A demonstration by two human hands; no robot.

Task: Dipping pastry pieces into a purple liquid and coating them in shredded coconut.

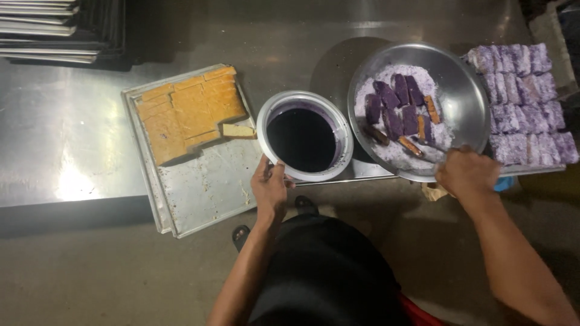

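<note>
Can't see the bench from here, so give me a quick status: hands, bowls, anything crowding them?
Left hand grips dark-liquid bowl rim. Right hand holds tilted metal pan of purple pieces. Cake tray left, coated pieces right.

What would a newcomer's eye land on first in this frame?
Probably the round metal pan at centre right, tilted by the right hand and holding purple-coated cake pieces. Beside it, the left hand grips a bowl of dark purple liquid. Plain golden cake sits on the left tray.
</note>
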